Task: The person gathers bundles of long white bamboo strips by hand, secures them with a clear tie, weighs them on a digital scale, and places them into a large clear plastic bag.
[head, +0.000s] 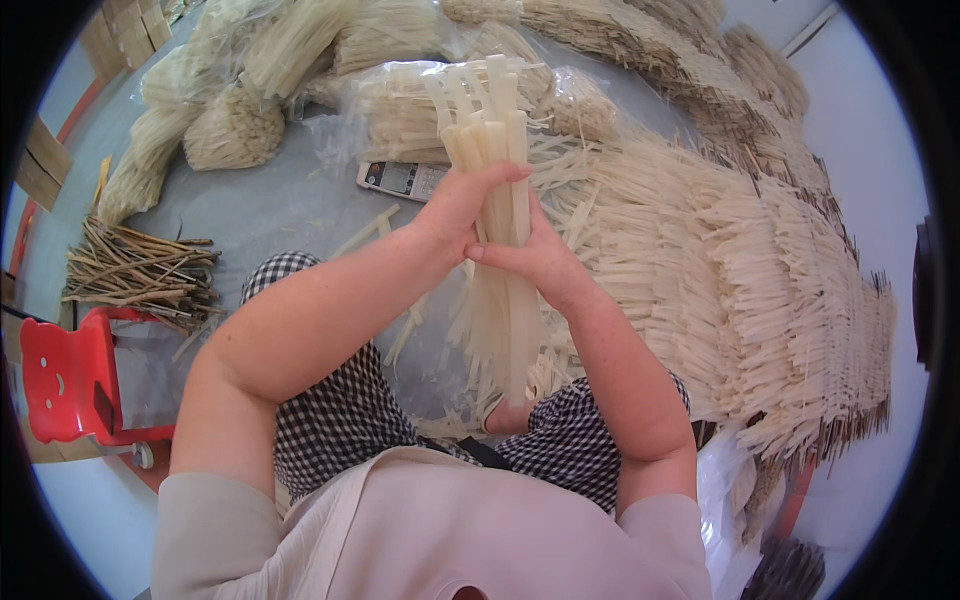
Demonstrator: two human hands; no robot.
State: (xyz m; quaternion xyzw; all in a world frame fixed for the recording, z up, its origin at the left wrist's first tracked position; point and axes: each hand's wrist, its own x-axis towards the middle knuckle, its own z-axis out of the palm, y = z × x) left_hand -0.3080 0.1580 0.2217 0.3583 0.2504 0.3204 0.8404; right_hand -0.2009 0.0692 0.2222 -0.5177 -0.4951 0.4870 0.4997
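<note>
A bundle of pale, flat, dried strips (491,139) stands roughly upright before me, with a few strips jutting above the rest. My left hand (461,202) wraps its upper part, thumb across the front. Just below, my right hand (536,259) grips the same bundle from the right, its thumb reaching across to the left hand. The lower strips fan out between my knees. What the strips are made of, I cannot tell. Behind my left hand lies a device with a display and keypad (401,180), partly covered by the hand.
Layered heaps of pale strips (675,262) fill the right side. Plastic-wrapped bundles (300,52) lie at the back. Thin brown sticks (142,274) are piled at left, near a red child's chair (67,382). Loose strips (367,229) litter the grey floor sheet (225,202).
</note>
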